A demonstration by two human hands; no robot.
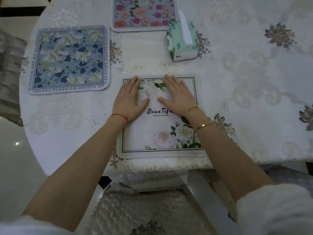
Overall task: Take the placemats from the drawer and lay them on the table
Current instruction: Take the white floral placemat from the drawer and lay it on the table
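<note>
White square placemat w/ pale flowers & black border line (160, 133) lies flat at near edge of embroidered cream tabletop (245, 68), pressed by left hand (130, 97) & right hand (177, 95), fingers straight, close together. Its script is partly hidden by right wrist. Blue-leaf placemat (69, 59) lies well left; pink-floral placemat (144, 12) is cut off at top, beside green tissue pack (182, 41).

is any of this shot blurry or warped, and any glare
Head view: wide-angle bending curves the table edge; the far left margin is smeared, while the white placemat under both flat hands, left hand and right hand, is sharp; light is dim and even; one small glare spot on the floor.
</note>
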